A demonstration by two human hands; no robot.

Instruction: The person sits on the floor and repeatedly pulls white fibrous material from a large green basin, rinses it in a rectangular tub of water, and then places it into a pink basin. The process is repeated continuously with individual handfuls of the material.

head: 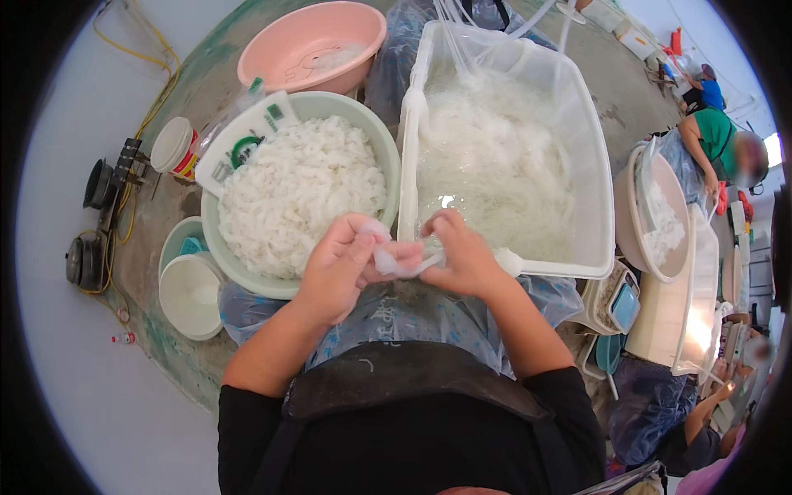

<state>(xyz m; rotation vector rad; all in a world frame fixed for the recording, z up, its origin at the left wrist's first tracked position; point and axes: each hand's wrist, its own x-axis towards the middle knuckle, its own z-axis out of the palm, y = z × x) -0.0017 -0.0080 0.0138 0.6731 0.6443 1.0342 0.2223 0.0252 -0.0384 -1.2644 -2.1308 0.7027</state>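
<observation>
Both hands meet above my plastic-covered lap, between a round tub and a rectangular basin. My left hand [349, 263] holds a small wad of wet white fibre [396, 263] between thumb and fingers. Close beside it, my right hand [464, 253] has bent fingers at the wad's right end; whether they grip it is unclear. A pale green round tub [394, 167] on the left holds a heap of white fibre tufts [303, 192]. The white rectangular basin [594, 185] on the right holds water with a floating fibrous white mass [495, 136].
A pink basin [266, 55] stands beyond the green tub. White and green bowls [190, 297] and a lidded bucket [172, 145] are at the left. To the right are a beige tub [628, 210], a stacked container with a blue item [624, 307], and a co-worker in a green top [711, 136].
</observation>
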